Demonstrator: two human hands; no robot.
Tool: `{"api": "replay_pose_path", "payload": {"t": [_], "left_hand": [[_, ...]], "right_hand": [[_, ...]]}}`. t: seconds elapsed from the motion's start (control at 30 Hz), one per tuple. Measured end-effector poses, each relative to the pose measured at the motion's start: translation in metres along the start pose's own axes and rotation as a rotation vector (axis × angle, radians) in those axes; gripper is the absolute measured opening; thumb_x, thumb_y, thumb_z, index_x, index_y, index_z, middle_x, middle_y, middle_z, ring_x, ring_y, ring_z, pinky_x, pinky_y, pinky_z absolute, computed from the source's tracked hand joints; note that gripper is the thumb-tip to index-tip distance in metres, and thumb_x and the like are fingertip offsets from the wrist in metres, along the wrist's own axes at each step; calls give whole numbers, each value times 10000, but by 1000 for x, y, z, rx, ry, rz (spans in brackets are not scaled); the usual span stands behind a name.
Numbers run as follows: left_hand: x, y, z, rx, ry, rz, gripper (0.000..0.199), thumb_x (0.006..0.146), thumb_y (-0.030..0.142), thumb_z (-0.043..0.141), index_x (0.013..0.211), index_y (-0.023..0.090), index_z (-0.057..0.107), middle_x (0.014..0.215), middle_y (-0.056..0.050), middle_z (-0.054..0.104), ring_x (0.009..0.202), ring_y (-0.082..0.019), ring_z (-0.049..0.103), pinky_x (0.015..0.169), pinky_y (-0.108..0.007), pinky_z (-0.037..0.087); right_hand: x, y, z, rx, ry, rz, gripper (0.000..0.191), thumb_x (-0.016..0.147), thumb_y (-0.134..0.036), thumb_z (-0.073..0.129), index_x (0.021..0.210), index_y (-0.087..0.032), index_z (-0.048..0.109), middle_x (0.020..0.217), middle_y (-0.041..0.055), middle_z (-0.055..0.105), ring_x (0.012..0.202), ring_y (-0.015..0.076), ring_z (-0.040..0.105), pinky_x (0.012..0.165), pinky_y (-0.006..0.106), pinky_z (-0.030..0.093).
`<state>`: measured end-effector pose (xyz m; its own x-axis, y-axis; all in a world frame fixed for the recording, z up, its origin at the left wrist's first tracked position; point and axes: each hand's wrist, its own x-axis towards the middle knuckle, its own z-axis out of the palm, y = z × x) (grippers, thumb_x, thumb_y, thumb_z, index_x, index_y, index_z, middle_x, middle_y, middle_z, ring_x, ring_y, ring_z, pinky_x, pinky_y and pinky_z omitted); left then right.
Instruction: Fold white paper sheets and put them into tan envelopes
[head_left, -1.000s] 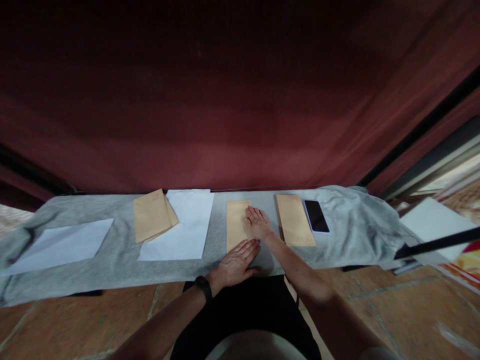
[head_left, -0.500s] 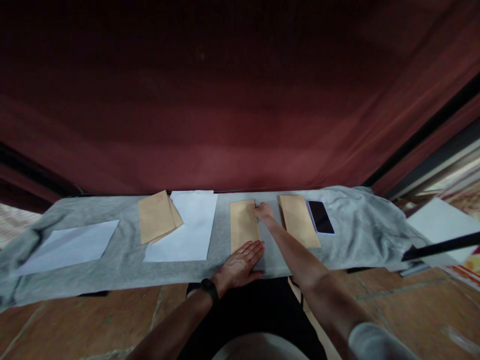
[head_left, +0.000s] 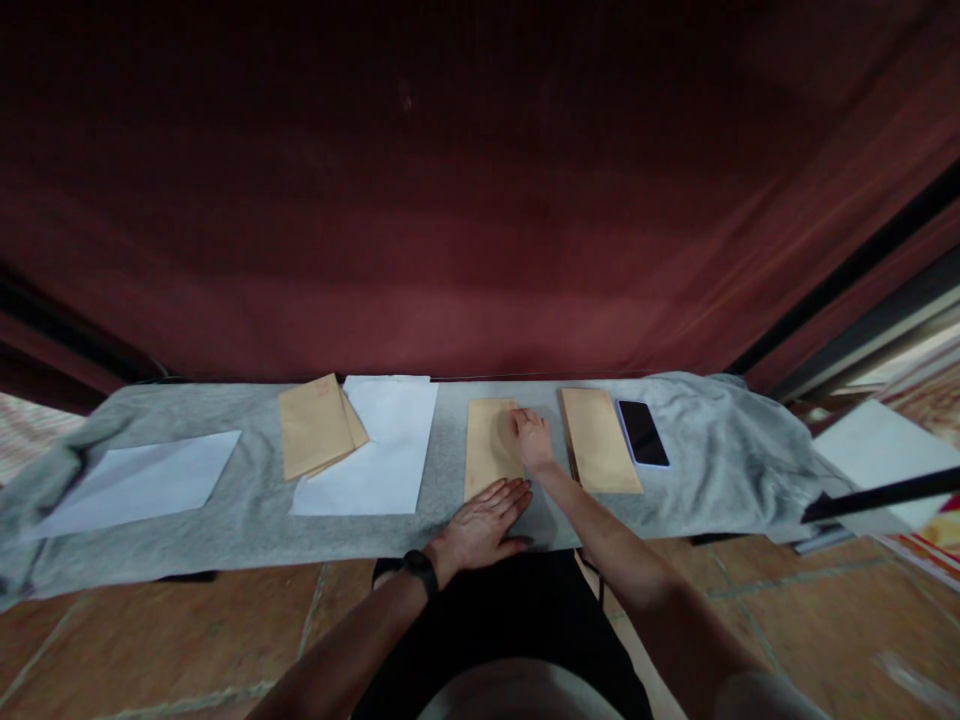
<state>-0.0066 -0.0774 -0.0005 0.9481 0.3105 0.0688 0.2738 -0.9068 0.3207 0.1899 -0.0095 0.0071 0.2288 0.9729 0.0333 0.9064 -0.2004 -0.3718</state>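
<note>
A brown paper envelope [head_left: 489, 445] lies flat in front of me on the grey cloth. My left hand [head_left: 484, 520] rests palm down across its near end, fingers stretched out and close together. At the envelope's upper right edge is my right hand [head_left: 533, 438], its fingers curled against the paper; the fingertips are small and partly hidden. Just right of that hand lies a stack of brown envelopes [head_left: 602, 442]. A phone [head_left: 643, 434] with a dark screen and pale purple edge is beside the stack.
Grey cloth [head_left: 259, 500] covers the narrow table. On the left, more brown envelopes [head_left: 316, 428] overlap white sheets [head_left: 390, 450], and another white sheet [head_left: 154, 480] lies farther left. A dark red curtain [head_left: 465, 250] hangs behind. At right a black bar [head_left: 877, 495] crosses near papers.
My right hand has shifted from the envelope's edge slightly inward onto the paper, its fingers now curled over it. My left hand stays pressed on the near end. The view has tilted slightly.
</note>
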Motion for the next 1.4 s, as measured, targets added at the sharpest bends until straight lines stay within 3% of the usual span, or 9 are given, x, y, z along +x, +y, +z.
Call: {"api": "replay_pose_path", "payload": {"t": [0.1, 0.2, 0.37, 0.67, 0.8, 1.03, 1.23, 1.4], "left_hand": [[0, 0, 0, 11, 2, -2, 748, 990, 613, 459, 1561, 140, 351, 1628, -158, 376, 1532, -264, 305, 1275, -400, 184], [0, 0, 0, 28, 12, 1, 757, 985, 619, 468, 1557, 135, 358, 1627, -161, 378, 1531, -260, 307, 1273, -391, 188], [-5, 5, 3, 99, 55, -39, 696, 1022, 590, 414, 1586, 198, 299, 1648, -112, 353, 1544, -231, 277, 1282, -435, 150], [-15, 12, 2, 127, 57, -102, 680, 1018, 529, 474, 1584, 197, 293, 1637, -123, 371, 1535, -250, 299, 1274, -481, 163], [-13, 10, 2, 130, 51, -106, 691, 1009, 527, 498, 1581, 194, 298, 1636, -122, 374, 1533, -251, 304, 1271, -485, 174], [-15, 5, 10, 172, 64, -83, 679, 1013, 505, 491, 1590, 209, 288, 1649, -110, 352, 1536, -245, 297, 1271, -477, 179], [-15, 6, 8, 187, 55, -88, 682, 1018, 525, 469, 1588, 194, 293, 1642, -111, 363, 1537, -232, 296, 1274, -464, 165], [-15, 8, 7, 187, 81, -83, 672, 1031, 560, 410, 1586, 195, 308, 1647, -99, 356, 1546, -211, 272, 1281, -439, 139]], "right_hand": [[-20, 5, 11, -11, -34, -209, 425, 1062, -336, 395, 1452, -269, 552, 1558, 46, 511, 1454, 185, 431, 1217, 365, 295], [-22, 12, 20, -89, -10, -313, 521, 1070, -395, 307, 1546, -225, 436, 1621, 63, 404, 1510, 203, 351, 1244, 410, 250], [-2, 17, 24, -135, 12, -273, 588, 1066, -422, 262, 1575, -152, 378, 1632, 112, 361, 1509, 239, 354, 1245, 442, 243], [13, 12, 28, -145, 21, -209, 647, 1068, -465, 257, 1579, -79, 345, 1648, 172, 294, 1530, 312, 299, 1254, 533, 154], [14, 0, 32, -139, 12, -240, 634, 1066, -443, 270, 1573, -72, 355, 1646, 162, 303, 1536, 289, 287, 1264, 501, 146], [8, -17, 41, -134, -9, -295, 613, 1065, -451, 292, 1563, -108, 389, 1641, 118, 340, 1529, 241, 308, 1264, 425, 181], [-6, 9, 29, -147, 8, -215, 668, 1068, -470, 223, 1576, -50, 337, 1645, 170, 303, 1529, 267, 309, 1253, 447, 214], [-38, 24, 18, -157, -19, -236, 609, 1074, -394, 201, 1577, -86, 352, 1649, 126, 306, 1531, 248, 306, 1261, 448, 209]]}}
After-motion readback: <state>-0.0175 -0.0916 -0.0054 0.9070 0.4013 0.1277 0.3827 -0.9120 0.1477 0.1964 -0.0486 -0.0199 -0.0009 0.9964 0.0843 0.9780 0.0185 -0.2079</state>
